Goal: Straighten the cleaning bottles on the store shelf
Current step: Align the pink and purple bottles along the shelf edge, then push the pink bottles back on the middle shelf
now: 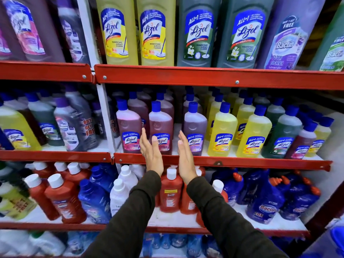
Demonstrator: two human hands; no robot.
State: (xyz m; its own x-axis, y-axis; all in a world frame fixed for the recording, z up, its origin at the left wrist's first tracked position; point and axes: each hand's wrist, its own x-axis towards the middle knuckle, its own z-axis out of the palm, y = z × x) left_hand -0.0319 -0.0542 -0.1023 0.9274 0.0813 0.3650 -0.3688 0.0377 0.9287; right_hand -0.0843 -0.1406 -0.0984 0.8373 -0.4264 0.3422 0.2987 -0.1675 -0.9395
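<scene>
A pink Lizol bottle with a blue cap (160,125) stands upright at the front of the middle shelf (242,162). My left hand (151,155) and my right hand (186,157) are raised flat, palms facing each other, on either side of its lower part, fingers straight and apart from it. Neither hand holds anything. Another pink bottle (128,127) stands just left and a purple one (194,127) just right. Yellow Lizol bottles (224,131) continue the front row to the right.
Large Lizol and Bactin bottles (197,34) fill the top shelf. Below, red Bactin bottles (170,190), white bottles (119,194) and blue Bactin bottles (266,202) crowd the lower shelf. A white upright post (106,116) divides the bays. Red shelf lips jut forward.
</scene>
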